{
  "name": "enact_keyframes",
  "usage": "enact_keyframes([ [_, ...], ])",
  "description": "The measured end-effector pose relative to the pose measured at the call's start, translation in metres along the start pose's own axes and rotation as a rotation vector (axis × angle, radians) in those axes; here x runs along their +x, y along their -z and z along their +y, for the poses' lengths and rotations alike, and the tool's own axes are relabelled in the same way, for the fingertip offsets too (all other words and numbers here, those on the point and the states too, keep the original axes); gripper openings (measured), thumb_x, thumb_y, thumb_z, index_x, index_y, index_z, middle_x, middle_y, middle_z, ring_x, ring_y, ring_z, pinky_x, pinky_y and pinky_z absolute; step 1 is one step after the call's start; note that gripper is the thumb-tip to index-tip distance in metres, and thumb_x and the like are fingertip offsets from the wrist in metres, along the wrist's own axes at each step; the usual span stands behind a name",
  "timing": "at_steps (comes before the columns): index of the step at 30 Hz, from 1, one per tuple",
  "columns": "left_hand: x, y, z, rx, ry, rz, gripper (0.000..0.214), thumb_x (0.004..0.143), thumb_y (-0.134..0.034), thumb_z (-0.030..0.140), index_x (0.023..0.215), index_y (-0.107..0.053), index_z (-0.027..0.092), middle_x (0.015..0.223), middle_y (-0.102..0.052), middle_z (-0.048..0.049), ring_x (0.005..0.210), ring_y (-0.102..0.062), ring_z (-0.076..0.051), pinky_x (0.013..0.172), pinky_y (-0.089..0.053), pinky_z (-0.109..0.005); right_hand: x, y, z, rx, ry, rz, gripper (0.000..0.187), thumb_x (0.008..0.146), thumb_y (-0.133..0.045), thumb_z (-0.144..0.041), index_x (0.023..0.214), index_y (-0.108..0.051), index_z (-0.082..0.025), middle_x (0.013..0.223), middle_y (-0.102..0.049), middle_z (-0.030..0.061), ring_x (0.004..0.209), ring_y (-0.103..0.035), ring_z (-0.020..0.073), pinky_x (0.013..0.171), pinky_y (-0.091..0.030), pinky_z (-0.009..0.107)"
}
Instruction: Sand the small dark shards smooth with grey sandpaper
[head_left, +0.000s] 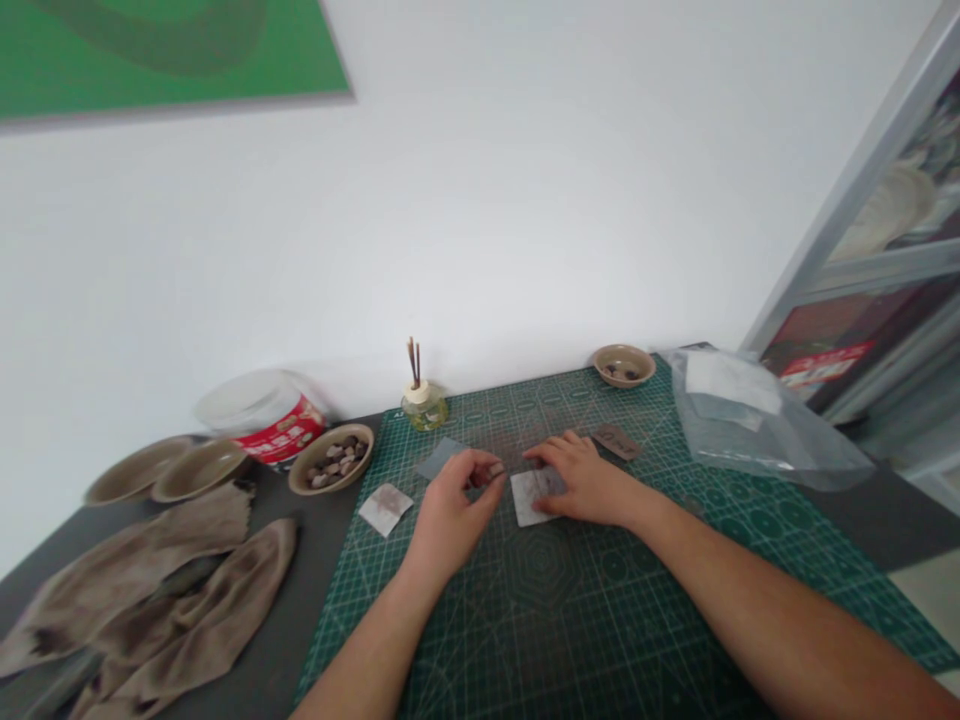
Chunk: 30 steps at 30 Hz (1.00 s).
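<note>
My left hand (456, 505) is raised over the cutting mat, thumb and fingertips pinched together. Whatever small thing may be between them is too blurred to name. To its right, my right hand (579, 482) lies with fingers spread over a whitish, stained square of cloth or paper (527, 505), covering part of it. A second stained white square (385, 509) rests left of my left hand. Behind that hand lies a blue-grey sheet (436, 458). Beyond my right hand is a brown piece with dark marks (618, 441).
The green cutting mat (585, 610) covers the table. At left are a bowl of small stones (298, 478), two more bowls (196, 474), a lidded tub (281, 430) and brown cloth (225, 610). A reed diffuser (424, 406), small bowl (624, 362) and plastic bag (772, 445) stand farther back.
</note>
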<state>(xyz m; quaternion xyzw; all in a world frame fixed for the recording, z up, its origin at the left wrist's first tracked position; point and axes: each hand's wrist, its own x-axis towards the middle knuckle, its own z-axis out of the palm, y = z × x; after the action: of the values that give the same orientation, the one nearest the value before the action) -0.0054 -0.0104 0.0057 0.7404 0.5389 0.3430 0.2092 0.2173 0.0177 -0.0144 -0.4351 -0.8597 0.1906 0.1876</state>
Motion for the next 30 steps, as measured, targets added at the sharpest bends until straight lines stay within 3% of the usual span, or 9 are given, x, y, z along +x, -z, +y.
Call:
enact_keyframes([
  [10, 0.001, -0.002, -0.004, 0.015, -0.041, -0.004, 0.006, 0.084, -0.056, 0.023, 0.086, -0.061, 0.020, 0.081, -0.061, -0.0005, 0.080, -0.056, -0.017, 0.073, -0.042, -0.028, 0.001, -0.001, -0.005, -0.126, -0.087, -0.024, 0.059, 0.073, -0.075, -0.044, 0.123, -0.057, -0.021, 0.117, -0.058, 0.0104, 0.110, -0.047, 0.0317, 0.089, -0.028, 0.042],
  [12, 0.001, -0.003, -0.004, 0.017, -0.040, -0.006, 0.007, 0.083, -0.055, 0.023, 0.085, -0.061, 0.020, 0.080, -0.061, -0.0005, 0.079, -0.056, -0.017, 0.073, -0.042, -0.028, 0.002, -0.002, -0.004, -0.101, -0.121, -0.001, 0.055, 0.070, -0.078, -0.043, 0.117, -0.061, -0.020, 0.111, -0.060, 0.0101, 0.109, -0.049, 0.0310, 0.087, -0.030, 0.040],
  [15, 0.002, -0.003, -0.005, 0.019, -0.038, 0.002, 0.008, 0.083, -0.055, 0.024, 0.085, -0.062, 0.020, 0.081, -0.061, -0.0009, 0.079, -0.056, -0.017, 0.072, -0.042, -0.027, 0.004, 0.001, -0.003, 0.045, -0.143, -0.003, 0.035, 0.070, -0.078, -0.038, 0.097, -0.068, -0.019, 0.094, -0.063, 0.0058, 0.094, -0.056, 0.0244, 0.078, -0.035, 0.032],
  [18, 0.003, -0.004, -0.007, 0.013, -0.021, -0.002, 0.008, 0.082, -0.055, 0.022, 0.085, -0.062, 0.020, 0.081, -0.062, -0.0010, 0.078, -0.057, -0.017, 0.070, -0.043, -0.027, 0.002, 0.012, -0.007, 0.245, -0.087, 0.050, 0.019, 0.076, -0.073, -0.035, 0.083, -0.068, -0.018, 0.083, -0.061, 0.0018, 0.077, -0.057, 0.0168, 0.068, -0.037, 0.027],
  [22, 0.002, -0.005, -0.009, 0.007, 0.031, -0.054, 0.010, 0.081, -0.054, 0.023, 0.087, -0.062, 0.020, 0.077, -0.063, 0.0000, 0.072, -0.058, -0.016, 0.066, -0.042, -0.026, -0.004, 0.025, -0.017, 0.366, 0.054, 0.174, 0.010, 0.081, -0.068, -0.028, 0.084, -0.066, -0.018, 0.081, -0.061, -0.0003, 0.075, -0.056, 0.0143, 0.067, -0.039, 0.025],
  [26, 0.002, -0.006, -0.010, 0.031, 0.041, -0.082, 0.014, 0.079, -0.056, 0.022, 0.091, -0.062, 0.020, 0.079, -0.064, -0.0004, 0.074, -0.059, -0.016, 0.066, -0.042, -0.025, -0.008, 0.024, -0.021, 0.254, 0.131, 0.091, 0.016, 0.071, -0.071, -0.016, 0.086, -0.069, -0.020, 0.081, -0.064, -0.0006, 0.074, -0.056, 0.0145, 0.067, -0.040, 0.025],
  [30, 0.001, -0.006, -0.009, 0.036, 0.042, -0.112, 0.014, 0.078, -0.056, 0.021, 0.091, -0.061, 0.020, 0.080, -0.065, 0.0000, 0.074, -0.060, -0.016, 0.066, -0.042, -0.025, -0.008, 0.020, -0.020, 0.225, 0.103, 0.056, 0.013, 0.074, -0.066, -0.015, 0.086, -0.069, -0.020, 0.079, -0.065, -0.0008, 0.068, -0.057, 0.0133, 0.063, -0.039, 0.024],
])
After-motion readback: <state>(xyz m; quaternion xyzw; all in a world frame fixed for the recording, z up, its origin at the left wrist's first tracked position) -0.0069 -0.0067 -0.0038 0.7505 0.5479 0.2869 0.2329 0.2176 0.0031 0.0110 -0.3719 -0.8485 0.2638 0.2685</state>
